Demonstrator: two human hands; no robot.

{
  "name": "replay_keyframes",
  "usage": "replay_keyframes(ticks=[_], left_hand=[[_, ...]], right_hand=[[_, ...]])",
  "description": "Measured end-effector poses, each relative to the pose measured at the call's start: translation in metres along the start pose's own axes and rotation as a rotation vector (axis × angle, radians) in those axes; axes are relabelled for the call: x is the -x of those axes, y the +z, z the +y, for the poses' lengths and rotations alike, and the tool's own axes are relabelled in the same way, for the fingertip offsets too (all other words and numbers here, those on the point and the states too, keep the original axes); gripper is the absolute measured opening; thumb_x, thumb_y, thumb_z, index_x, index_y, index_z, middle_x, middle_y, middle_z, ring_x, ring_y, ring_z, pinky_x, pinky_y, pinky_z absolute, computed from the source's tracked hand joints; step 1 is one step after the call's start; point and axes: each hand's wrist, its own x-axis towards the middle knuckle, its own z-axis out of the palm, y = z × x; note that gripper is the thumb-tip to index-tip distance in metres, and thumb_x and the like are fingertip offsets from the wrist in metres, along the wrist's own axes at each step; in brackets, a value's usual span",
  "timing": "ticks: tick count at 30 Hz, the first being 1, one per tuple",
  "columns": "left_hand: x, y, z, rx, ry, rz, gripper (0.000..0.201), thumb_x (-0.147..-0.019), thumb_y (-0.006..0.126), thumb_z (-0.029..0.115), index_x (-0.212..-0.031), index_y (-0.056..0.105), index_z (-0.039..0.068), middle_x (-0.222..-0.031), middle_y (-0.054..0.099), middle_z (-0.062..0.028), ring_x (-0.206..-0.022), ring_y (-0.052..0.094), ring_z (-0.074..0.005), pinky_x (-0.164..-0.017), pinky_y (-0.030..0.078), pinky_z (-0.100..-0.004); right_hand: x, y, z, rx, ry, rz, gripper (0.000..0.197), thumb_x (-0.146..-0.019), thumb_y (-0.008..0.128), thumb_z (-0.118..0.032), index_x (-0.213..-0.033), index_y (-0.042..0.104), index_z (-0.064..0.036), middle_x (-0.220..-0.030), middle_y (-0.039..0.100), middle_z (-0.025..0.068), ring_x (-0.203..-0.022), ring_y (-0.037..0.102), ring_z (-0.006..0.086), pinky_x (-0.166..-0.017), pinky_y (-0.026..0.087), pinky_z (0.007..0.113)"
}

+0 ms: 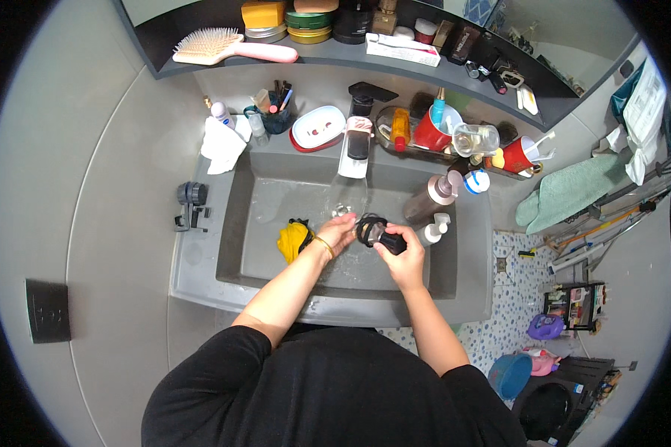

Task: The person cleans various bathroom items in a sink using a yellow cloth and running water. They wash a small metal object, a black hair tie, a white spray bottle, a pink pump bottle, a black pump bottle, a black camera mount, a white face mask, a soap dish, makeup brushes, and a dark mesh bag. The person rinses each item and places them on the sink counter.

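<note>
My right hand [404,259] is closed round a dark object with a black grip [392,243] and a rounded, glossy black head of looped or ringed parts; its exact kind I cannot make out. Just left of that head, my left hand [338,234] is held with its fingers stretched out, close to the object but seemingly not gripping it. Both hands are over the grey sink [231,223], below the faucet [356,141], where water and splashes show. A crumpled yellow and black cloth-like item [294,241] lies in the basin left of my left hand.
A brown pump bottle [431,197] and a small white pump bottle [434,229] stand at the basin's right side. Behind are a soap dish [318,128], red cups [431,132] and a shelf [328,54] with a hairbrush [231,49]. A black bracket-like gadget [191,205] sits left.
</note>
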Motion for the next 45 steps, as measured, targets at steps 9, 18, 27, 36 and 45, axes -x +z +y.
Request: replay_keyframes(ticks=[9,18,27,36,45], left_hand=[[0.025,0.031,0.011,-0.298,0.158,0.185,0.028,-0.077,0.060,0.008,-0.102,0.052,-0.002,-0.092,0.059,-0.0089,-0.080,0.058,-0.0167,-0.071,0.049,-0.0283],[0.038,0.054,-0.016,-0.282,0.021,0.035,0.020,-0.076,0.063,0.012,-0.091,0.057,0.000,-0.080,0.061,-0.0074,-0.068,0.059,-0.0159,-0.063,0.051,-0.0270],[0.034,0.066,-0.037,-0.250,-0.026,0.083,0.025,-0.082,0.052,0.015,-0.102,0.050,0.000,-0.096,0.058,-0.0127,-0.084,0.058,-0.0205,-0.074,0.048,-0.0322],[0.036,0.041,-0.061,-0.017,-0.187,0.029,0.036,-0.087,0.043,0.031,-0.114,0.044,0.007,-0.115,0.051,-0.0101,-0.104,0.048,-0.0206,-0.085,0.039,-0.0332],[0.048,0.022,-0.049,0.024,-0.122,0.124,0.031,-0.087,0.043,0.029,-0.110,0.047,0.007,-0.114,0.051,-0.0112,-0.103,0.049,-0.0218,-0.084,0.040,-0.0329]], right_hand=[[0.003,-0.028,-0.016,-0.172,0.064,-0.037,0.030,-0.062,0.069,0.000,-0.086,0.052,-0.0016,-0.096,0.058,0.0110,-0.094,0.054,0.0181,-0.083,0.041,0.029],[0.017,-0.070,-0.001,-0.189,0.054,-0.062,0.033,-0.061,0.070,-0.001,-0.089,0.052,-0.0024,-0.094,0.058,0.0092,-0.089,0.055,0.0164,-0.080,0.043,0.029],[0.021,-0.122,0.003,0.184,0.037,-0.204,0.039,-0.057,0.071,-0.004,-0.087,0.046,-0.0046,-0.084,0.059,0.0098,-0.080,0.059,0.0205,-0.073,0.046,0.030],[0.025,-0.123,0.075,0.473,0.085,-0.336,0.044,-0.053,0.073,-0.007,-0.088,0.047,-0.0070,-0.091,0.053,0.0124,-0.087,0.052,0.0313,-0.075,0.043,0.039],[0.031,-0.110,0.078,0.632,0.112,-0.289,0.045,-0.057,0.072,-0.007,-0.092,0.044,-0.0104,-0.096,0.049,0.0089,-0.087,0.053,0.0306,-0.069,0.045,0.041]])
